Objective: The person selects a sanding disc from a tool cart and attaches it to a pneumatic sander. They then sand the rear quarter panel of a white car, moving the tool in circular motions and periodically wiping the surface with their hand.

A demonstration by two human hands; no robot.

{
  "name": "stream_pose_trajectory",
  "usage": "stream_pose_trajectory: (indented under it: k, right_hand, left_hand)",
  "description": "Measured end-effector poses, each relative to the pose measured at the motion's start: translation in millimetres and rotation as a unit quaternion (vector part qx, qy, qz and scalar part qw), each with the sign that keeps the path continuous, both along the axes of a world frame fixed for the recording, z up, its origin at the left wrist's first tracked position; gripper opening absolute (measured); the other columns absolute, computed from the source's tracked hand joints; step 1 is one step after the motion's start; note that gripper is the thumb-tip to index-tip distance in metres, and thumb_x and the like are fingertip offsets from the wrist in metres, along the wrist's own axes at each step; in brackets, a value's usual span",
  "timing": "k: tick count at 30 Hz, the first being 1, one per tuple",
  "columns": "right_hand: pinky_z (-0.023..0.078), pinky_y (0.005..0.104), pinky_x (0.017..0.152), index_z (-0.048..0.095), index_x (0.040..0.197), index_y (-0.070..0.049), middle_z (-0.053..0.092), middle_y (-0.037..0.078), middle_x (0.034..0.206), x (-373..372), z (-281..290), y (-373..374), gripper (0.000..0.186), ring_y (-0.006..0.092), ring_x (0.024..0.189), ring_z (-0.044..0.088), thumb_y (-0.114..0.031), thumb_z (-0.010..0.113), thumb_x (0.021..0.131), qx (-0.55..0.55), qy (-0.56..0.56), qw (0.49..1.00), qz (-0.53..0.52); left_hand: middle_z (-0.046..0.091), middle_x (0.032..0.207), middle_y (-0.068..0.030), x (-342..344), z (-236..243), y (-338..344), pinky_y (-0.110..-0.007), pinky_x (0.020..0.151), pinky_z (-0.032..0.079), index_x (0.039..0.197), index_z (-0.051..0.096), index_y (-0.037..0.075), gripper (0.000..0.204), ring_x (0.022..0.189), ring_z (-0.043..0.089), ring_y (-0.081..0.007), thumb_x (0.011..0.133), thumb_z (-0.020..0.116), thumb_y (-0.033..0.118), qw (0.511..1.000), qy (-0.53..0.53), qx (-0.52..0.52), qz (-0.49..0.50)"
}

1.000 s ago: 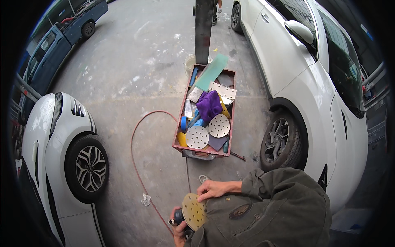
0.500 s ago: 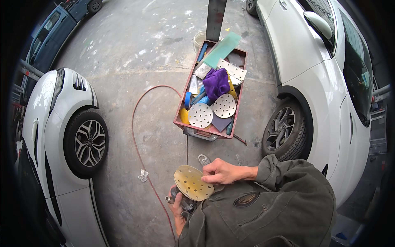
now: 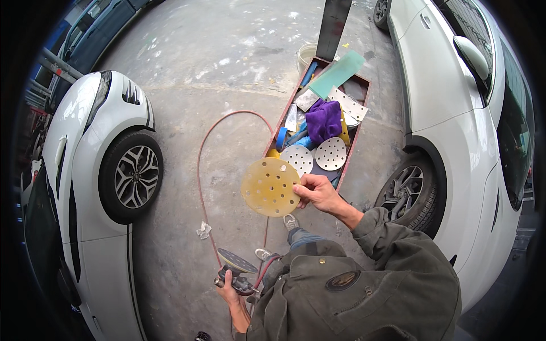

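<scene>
Between the thumb and fingers of my right hand (image 3: 319,194) is a round yellow sanding disc (image 3: 267,196) with several holes. It is held up flat, in front of the near end of a red tool tray. My left hand (image 3: 232,296), lower down by my jacket, grips an air sander (image 3: 236,278). The sander's dark round pad (image 3: 238,260) faces up with no disc on it. A red air hose (image 3: 267,269) runs from the sander.
The red tray (image 3: 357,149) holds white perforated discs (image 3: 331,154), a purple cloth (image 3: 324,122), a green sheet (image 3: 338,74) and blue tape (image 3: 281,138). A white car (image 3: 438,96) stands right, another (image 3: 105,187) left. The hose loops over the floor. A bucket (image 3: 306,55) stands behind.
The yellow disc has come off the sander pad and moved up and away in my right hand. My left hand has lowered with the sander, and its bare pad now shows.
</scene>
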State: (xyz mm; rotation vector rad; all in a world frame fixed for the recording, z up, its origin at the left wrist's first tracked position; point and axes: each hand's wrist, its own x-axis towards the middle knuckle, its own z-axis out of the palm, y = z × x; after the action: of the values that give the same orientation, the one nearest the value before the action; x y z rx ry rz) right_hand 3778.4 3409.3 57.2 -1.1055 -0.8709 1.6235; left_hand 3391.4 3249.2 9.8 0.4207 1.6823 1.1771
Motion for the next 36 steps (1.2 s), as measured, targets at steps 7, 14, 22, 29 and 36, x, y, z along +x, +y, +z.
stream_pose_trajectory:
  k: [7, 14, 22, 29, 36]
  right_hand:
    - [0.055, 0.0302, 0.059, 0.069, 0.1, 0.0, 0.072, 0.011, 0.082, 80, -190, 51, 0.036, 0.0174, 0.06, 0.069, -0.036, 0.067, 0.096, -0.098, -0.401, 0.904, -0.107]
    - [0.047, 0.0435, 0.099, 0.059, 0.131, -0.013, 0.054, 0.01, 0.131, 146, -161, 74, 0.055, 0.033, 0.123, 0.049, -0.006, 0.071, 0.078, 0.07, -0.718, 0.682, -0.12]
    - [0.044, 0.0417, 0.074, 0.062, 0.085, -0.012, 0.058, 0.01, 0.089, 166, -150, 62, 0.006, 0.0293, 0.095, 0.057, -0.013, 0.064, 0.08, 0.147, -0.796, 0.586, -0.04]
    - [0.055, 0.0425, 0.066, 0.057, 0.135, -0.006, 0.07, 0.018, 0.085, 141, -51, 26, 0.048, 0.0336, 0.066, 0.067, -0.009, 0.055, 0.087, 0.072, -0.599, 0.786, -0.134]
    - [0.052, 0.0259, 0.075, 0.055, 0.14, -0.002, 0.064, 0.003, 0.104, 65, -24, 15, 0.061, 0.0106, 0.086, 0.06, 0.005, 0.06, 0.08, 0.132, -0.248, 0.96, -0.001]
  left_hand:
    - [0.065, 0.12, -0.0111, -32, -8, -38, -0.04, 0.092, 0.054, 0.136, 0.053, 0.003, 0.051, 0.104, 0.066, -0.0257, 0.091, 0.068, 0.023, 0.989, -0.131, 0.046, 0.049]
    - [0.064, 0.127, -0.0123, -39, -18, -72, -0.045, 0.096, 0.053, 0.135, 0.053, 0.003, 0.062, 0.113, 0.063, -0.029, 0.089, 0.066, 0.043, 0.99, -0.141, 0.004, 0.006]
    - [0.064, 0.128, -0.012, 30, -11, -11, -0.044, 0.096, 0.052, 0.136, 0.053, 0.003, 0.061, 0.114, 0.063, -0.0279, 0.091, 0.064, 0.043, 0.985, -0.157, -0.052, -0.04]
    - [0.064, 0.128, -0.0118, 51, -7, 8, -0.043, 0.096, 0.052, 0.136, 0.053, 0.003, 0.06, 0.114, 0.063, -0.027, 0.092, 0.063, 0.042, 0.979, -0.19, -0.036, -0.071]
    - [0.064, 0.128, -0.0115, 47, -5, -2, -0.042, 0.097, 0.051, 0.136, 0.053, 0.003, 0.059, 0.114, 0.062, -0.0261, 0.093, 0.061, 0.042, 0.973, -0.213, -0.015, -0.082]
